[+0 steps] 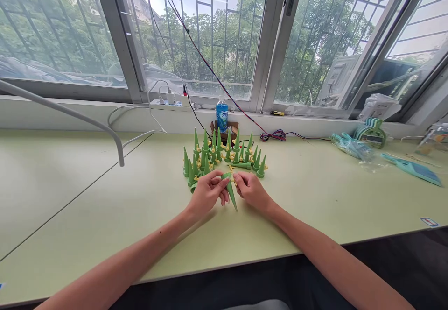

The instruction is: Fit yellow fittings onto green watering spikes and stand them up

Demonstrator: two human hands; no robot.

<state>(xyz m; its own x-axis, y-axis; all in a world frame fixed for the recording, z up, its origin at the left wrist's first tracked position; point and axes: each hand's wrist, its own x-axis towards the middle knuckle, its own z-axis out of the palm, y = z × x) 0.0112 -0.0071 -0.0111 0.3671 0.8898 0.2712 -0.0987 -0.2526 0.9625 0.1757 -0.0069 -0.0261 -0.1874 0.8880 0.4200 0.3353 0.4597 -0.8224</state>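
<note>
My left hand is closed around the wide end of a green watering spike, whose tip points down and slightly right. My right hand is closed in a pinch beside the spike's wide end, with a bit of a small yellow valve showing at its fingertips. How far the valve sits in the spike is hidden by the fingers. Just beyond both hands stand several green spikes with yellow valves, points up. One green spike lies on its side among them.
A blue-labelled bottle and a small brown box stand behind the spikes. Coiled cable lies by the window wall. Teal plastic pieces rest at right. A grey curved bar reaches over the table at left.
</note>
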